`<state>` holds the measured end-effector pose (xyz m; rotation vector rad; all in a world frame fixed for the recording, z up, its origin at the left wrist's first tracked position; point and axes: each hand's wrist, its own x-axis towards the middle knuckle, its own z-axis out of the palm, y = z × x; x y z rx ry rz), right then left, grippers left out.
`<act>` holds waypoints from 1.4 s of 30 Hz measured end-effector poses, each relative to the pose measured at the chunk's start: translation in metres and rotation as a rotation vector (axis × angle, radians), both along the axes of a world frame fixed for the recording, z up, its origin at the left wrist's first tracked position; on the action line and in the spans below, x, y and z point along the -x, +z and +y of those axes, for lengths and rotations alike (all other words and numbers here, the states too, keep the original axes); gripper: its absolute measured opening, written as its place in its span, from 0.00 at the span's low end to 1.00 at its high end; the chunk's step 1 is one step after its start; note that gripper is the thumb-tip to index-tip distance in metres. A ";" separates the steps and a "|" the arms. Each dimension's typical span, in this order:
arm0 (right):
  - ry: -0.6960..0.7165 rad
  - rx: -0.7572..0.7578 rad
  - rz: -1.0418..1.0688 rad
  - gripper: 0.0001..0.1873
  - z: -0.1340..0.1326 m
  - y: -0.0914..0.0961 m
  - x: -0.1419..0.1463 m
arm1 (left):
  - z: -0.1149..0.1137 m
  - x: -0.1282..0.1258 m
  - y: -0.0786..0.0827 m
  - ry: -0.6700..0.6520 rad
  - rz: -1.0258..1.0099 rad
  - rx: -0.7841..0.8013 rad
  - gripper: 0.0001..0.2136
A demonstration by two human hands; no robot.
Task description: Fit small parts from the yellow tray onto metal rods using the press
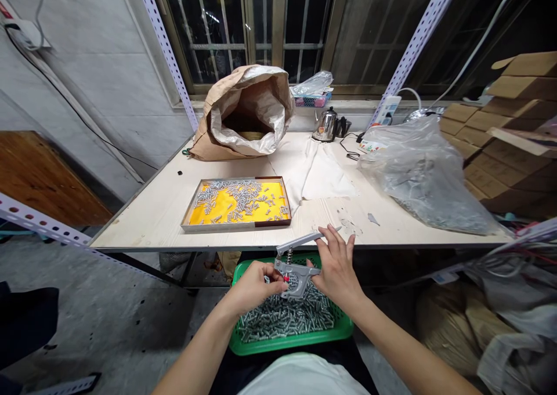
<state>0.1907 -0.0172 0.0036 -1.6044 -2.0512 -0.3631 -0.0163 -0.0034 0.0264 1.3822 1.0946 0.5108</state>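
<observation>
Markings: any print on the cardboard boxes (pixel 496 174) at the right is too faint to read.
Lever tool: the grey metal lever tool (pixel 300 269) is held above the basket at the table's front edge; a coil spring stands between its raised lever and flat body, with a red part at the lower end.
Left hand: the left hand (pixel 256 282) pinches the tool beside the red part, thumb against fingers.
Right hand: the right hand (pixel 342 261) grasps the tool, fingers over the lever, thumb at the body.
Basket: green perforated plastic basket (pixel 291 347), rounded corners, heaped with small ridged metal pieces (pixel 278 321).
Tray: shallow rectangular tray (pixel 217 228), yellow lining, loose silver pieces (pixel 248 196) densest toward the back left.
Sack: brown paper sack (pixel 208 125), crumpled pale liner, mouth facing forward.
Table: pale board table (pixel 143 221), straight front edge; a narrow strip separates tray from edge, and a wider stretch lies to the tray's left.
Rear and right: white cloth (pixel 326 177), polished metal kettle (pixel 325 127), wrinkled clear plastic bag (pixel 422 169) reaching near the front edge.
</observation>
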 end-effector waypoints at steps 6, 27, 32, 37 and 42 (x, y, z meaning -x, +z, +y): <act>0.080 0.069 -0.080 0.20 0.007 0.003 -0.009 | -0.002 0.009 0.001 0.128 -0.111 -0.001 0.17; 0.078 -0.042 -0.097 0.13 0.011 0.004 -0.003 | -0.014 -0.010 -0.015 0.291 0.027 -0.052 0.10; -0.030 -0.066 -0.040 0.20 0.003 0.000 0.000 | -0.022 -0.019 -0.015 0.483 -0.069 -0.180 0.09; -0.040 -0.093 -0.076 0.22 -0.003 -0.004 -0.005 | -0.027 -0.016 -0.010 0.468 -0.079 -0.209 0.08; -0.053 -0.135 -0.111 0.22 -0.009 -0.019 -0.030 | -0.029 0.003 -0.013 0.412 0.067 -0.256 0.09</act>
